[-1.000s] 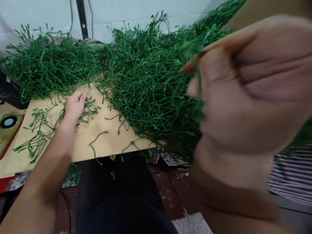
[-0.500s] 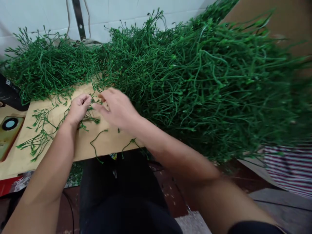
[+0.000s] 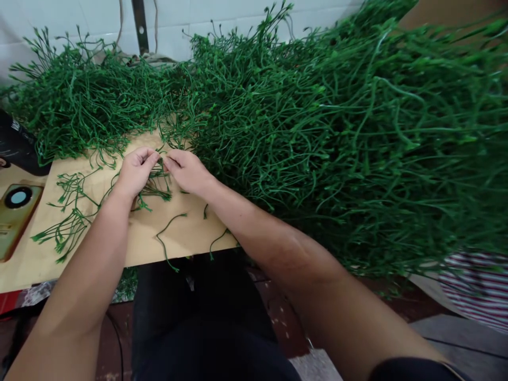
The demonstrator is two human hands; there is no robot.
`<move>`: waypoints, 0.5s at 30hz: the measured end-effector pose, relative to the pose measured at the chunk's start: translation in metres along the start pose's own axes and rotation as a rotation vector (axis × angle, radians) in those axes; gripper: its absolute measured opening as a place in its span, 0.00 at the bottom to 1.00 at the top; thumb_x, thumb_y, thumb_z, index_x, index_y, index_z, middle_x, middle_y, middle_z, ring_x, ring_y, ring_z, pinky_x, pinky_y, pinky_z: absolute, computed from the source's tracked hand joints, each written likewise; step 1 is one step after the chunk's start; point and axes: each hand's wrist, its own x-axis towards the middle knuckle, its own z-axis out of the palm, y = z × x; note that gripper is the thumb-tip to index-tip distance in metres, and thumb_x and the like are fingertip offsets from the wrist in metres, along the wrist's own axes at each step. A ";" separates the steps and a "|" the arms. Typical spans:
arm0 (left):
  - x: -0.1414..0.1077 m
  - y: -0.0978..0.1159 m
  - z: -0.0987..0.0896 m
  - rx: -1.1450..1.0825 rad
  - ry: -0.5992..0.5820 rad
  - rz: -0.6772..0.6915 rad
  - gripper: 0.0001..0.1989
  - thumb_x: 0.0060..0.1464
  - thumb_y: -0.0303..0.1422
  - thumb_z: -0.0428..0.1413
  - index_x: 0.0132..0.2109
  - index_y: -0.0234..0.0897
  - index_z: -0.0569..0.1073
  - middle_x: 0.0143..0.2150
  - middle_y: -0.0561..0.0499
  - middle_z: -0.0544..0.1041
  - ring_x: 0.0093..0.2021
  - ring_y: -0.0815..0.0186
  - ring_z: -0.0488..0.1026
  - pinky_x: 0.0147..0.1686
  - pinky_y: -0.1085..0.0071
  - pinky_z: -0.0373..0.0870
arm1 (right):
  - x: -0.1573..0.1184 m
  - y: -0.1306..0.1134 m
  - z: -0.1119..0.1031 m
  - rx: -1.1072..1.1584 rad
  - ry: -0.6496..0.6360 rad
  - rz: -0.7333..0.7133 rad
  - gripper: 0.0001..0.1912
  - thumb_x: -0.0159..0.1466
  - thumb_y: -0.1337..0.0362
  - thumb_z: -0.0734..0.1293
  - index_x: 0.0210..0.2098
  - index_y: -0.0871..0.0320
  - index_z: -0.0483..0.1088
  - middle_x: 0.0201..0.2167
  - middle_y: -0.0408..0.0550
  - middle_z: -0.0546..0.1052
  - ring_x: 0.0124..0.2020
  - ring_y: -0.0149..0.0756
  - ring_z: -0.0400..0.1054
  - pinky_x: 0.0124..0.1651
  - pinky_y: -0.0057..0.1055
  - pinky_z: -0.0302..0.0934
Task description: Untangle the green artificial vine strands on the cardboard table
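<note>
- The green plastic sprig point(image 3: 162, 194) is over the middle of the tan board point(image 3: 194, 235), below and between the two hands.
- The left hand point(image 3: 135, 169) pinches it between thumb and forefinger; the right hand point(image 3: 188, 170) meets it there, thumb and forefinger closed on what looks like the same sprig, though the exact contact is too small to make out.
- The sprig should be very light, springy and bendable, smooth rather than slippery; its thin forked tips look the easiest part to snag or bend.
- The best hold is probably at the joint where its stems gather, in a fingertip pinch, leaving the tips free.
- Its stems fan out under the hands, tips toward the board's near and right edges; the long axis is partly hidden by the fingers.
- Loose sprigs point(image 3: 75, 214) lie on the board's left part, several tips pointing to its near left corner.
- A single bent stem point(image 3: 157, 236) runs crookedly toward the board's near edge, one end reaching it.
- A tangled heap of sprigs point(image 3: 309, 127) rises at the board's right, its stems pointing many ways.
</note>
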 end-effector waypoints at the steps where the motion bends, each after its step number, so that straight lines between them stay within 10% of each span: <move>1: 0.000 0.000 0.000 0.000 0.017 -0.006 0.13 0.48 0.38 0.59 0.25 0.35 0.67 0.20 0.56 0.62 0.23 0.73 0.56 0.25 0.75 0.55 | -0.002 -0.002 -0.001 -0.015 0.012 -0.007 0.14 0.66 0.67 0.55 0.23 0.57 0.56 0.22 0.41 0.58 0.27 0.29 0.51 0.33 0.29 0.45; 10: 0.009 0.004 0.011 -0.043 0.163 -0.179 0.12 0.50 0.24 0.55 0.21 0.34 0.65 0.19 0.57 0.62 0.22 0.74 0.55 0.25 0.74 0.53 | -0.029 -0.026 -0.006 -0.303 0.029 -0.009 0.11 0.66 0.66 0.54 0.26 0.58 0.57 0.23 0.43 0.57 0.26 0.29 0.45 0.32 0.31 0.42; 15: 0.015 0.003 -0.014 -0.019 0.502 -0.313 0.14 0.57 0.27 0.50 0.23 0.36 0.62 0.17 0.58 0.56 0.20 0.74 0.51 0.23 0.72 0.49 | -0.074 -0.060 -0.016 -0.304 -0.115 -0.336 0.03 0.58 0.71 0.60 0.29 0.59 0.63 0.27 0.46 0.64 0.29 0.32 0.55 0.35 0.30 0.48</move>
